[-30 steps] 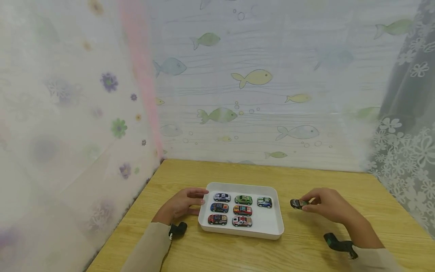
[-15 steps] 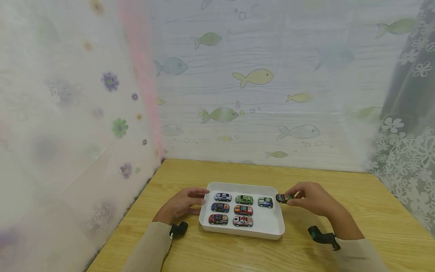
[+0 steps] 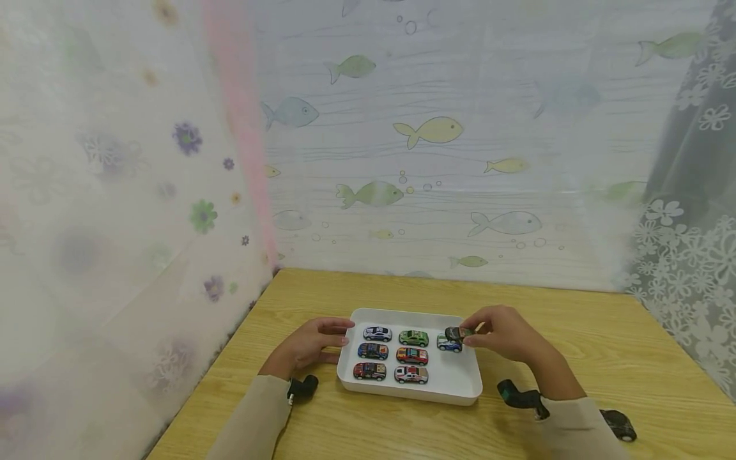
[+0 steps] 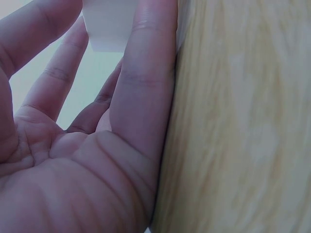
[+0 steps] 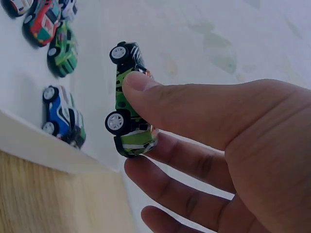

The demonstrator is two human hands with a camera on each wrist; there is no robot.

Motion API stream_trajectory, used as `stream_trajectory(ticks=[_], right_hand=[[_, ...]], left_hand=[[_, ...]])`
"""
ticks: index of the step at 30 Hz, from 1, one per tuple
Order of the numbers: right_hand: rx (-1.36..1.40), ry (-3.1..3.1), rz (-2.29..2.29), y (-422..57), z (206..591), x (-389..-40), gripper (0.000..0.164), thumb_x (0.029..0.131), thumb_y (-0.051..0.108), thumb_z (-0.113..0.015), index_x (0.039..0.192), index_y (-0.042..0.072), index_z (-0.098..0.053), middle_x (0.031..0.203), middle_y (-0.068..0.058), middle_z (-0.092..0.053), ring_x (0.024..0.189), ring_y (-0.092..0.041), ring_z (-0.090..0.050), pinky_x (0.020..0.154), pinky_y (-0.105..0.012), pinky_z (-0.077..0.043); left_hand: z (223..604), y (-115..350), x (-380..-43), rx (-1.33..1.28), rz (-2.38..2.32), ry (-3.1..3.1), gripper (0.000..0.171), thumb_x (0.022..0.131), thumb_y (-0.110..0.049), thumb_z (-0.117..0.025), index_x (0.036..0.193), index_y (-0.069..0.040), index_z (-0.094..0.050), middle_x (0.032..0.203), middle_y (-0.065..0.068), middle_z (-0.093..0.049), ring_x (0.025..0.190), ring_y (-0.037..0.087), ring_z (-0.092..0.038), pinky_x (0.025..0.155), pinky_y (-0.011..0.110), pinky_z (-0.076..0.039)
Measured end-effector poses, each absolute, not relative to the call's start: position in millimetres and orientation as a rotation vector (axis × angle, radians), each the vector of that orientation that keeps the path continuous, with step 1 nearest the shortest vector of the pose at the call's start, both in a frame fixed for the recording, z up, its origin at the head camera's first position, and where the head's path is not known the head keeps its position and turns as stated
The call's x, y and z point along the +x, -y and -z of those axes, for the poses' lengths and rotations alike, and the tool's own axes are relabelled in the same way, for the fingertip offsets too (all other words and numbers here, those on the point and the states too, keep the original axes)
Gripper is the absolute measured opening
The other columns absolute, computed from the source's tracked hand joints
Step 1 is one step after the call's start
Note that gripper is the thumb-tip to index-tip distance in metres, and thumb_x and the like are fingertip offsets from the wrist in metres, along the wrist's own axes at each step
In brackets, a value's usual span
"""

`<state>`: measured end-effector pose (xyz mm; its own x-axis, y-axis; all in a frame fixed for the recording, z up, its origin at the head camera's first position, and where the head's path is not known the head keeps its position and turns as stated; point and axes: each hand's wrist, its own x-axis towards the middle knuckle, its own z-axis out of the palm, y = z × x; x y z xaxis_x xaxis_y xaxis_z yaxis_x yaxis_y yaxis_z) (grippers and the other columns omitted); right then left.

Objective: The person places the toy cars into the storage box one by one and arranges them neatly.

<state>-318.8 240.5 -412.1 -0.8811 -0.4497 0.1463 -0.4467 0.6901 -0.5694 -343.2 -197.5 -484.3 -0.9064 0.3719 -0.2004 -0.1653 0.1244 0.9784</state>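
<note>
My left hand [image 3: 310, 344] is at the left side of the white tray [image 3: 411, 395], fingers extended with tips at its rim. In the left wrist view, the fingers [image 4: 143, 82] look fairly straight, the lowest one along the tabletop. My right hand [image 3: 506, 332] pinches a black-and-green toy car [image 5: 129, 97] between thumb and fingers. It holds this car above the tray's back right corner, where it partly covers a blue, white and green car [image 3: 448, 346] in the head view. Beside that stand a green car [image 3: 413, 338] and a red-and-yellow car [image 3: 411, 355].
Further toy cars in the tray include a white-and-purple one [image 3: 377, 333], a blue one [image 3: 372, 351], a dark red one [image 3: 369, 370] and a white-and-red one [image 3: 411, 374]. A black car [image 3: 618, 424] lies on the wooden table [image 3: 356, 291] near my right sleeve. Printed curtains [image 3: 425, 160] hang behind.
My right hand has carried the black-and-green toy car leftward from beside the tray to over its back right corner. A black car has come into view by the right sleeve. My left hand stays put.
</note>
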Motion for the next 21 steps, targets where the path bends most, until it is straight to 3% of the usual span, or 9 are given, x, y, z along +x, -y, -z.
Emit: stream_trajectory(ticks=[21], right_hand=[[-0.736, -2.854, 0.922, -211.6, 429.5, -322.0, 0.013, 0.082, 0.022, -0.089, 0.093, 0.019, -0.084, 0.09, 0.008, -0.075, 0.072, -0.012, -0.057, 0.057, -0.026, -0.048]], left_hand=[[481.7, 197.4, -342.3, 0.2, -1.833, -2.002, 0.049, 0.098, -0.017, -0.073, 0.144, -0.01, -0.06, 0.149, 0.016, -0.054, 0.123, 0.027, -0.065, 0.093, 0.045, -0.062]])
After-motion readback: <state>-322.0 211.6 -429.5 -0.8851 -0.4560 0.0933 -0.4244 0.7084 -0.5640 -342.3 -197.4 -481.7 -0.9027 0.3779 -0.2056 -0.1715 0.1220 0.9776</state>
